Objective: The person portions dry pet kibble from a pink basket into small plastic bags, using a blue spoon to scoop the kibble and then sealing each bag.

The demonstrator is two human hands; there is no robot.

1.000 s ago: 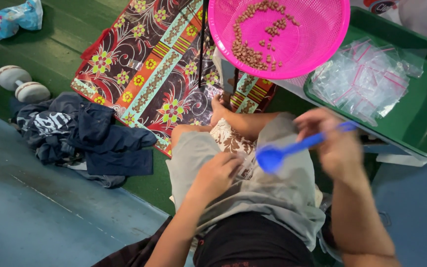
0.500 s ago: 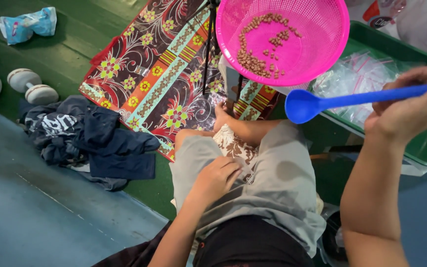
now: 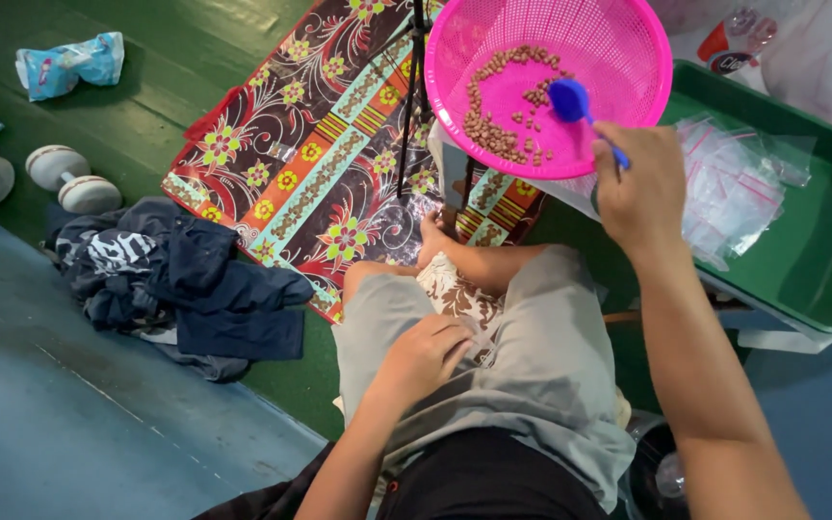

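My right hand (image 3: 642,188) grips a blue plastic spoon (image 3: 575,104), its bowl down inside a pink mesh basket (image 3: 628,39) at the top centre. Brown pellets (image 3: 498,106) lie scattered over the basket's bottom, just left of the spoon. My left hand (image 3: 426,356) rests in my lap on a patterned brown-and-white cloth (image 3: 455,294), fingers curled over it. I sit cross-legged in grey shorts.
A green tray (image 3: 820,260) at the right holds a heap of small clear zip bags (image 3: 734,183). A flowered mat (image 3: 310,164) covers the green floor. Dark clothes (image 3: 175,279) lie at the left, near a white dumbbell (image 3: 69,178). A black stand pole (image 3: 411,96) rises beside the basket.
My right hand has swung the blue spoon from beside my lap up and over into the pink basket. The left hand has stayed in my lap.
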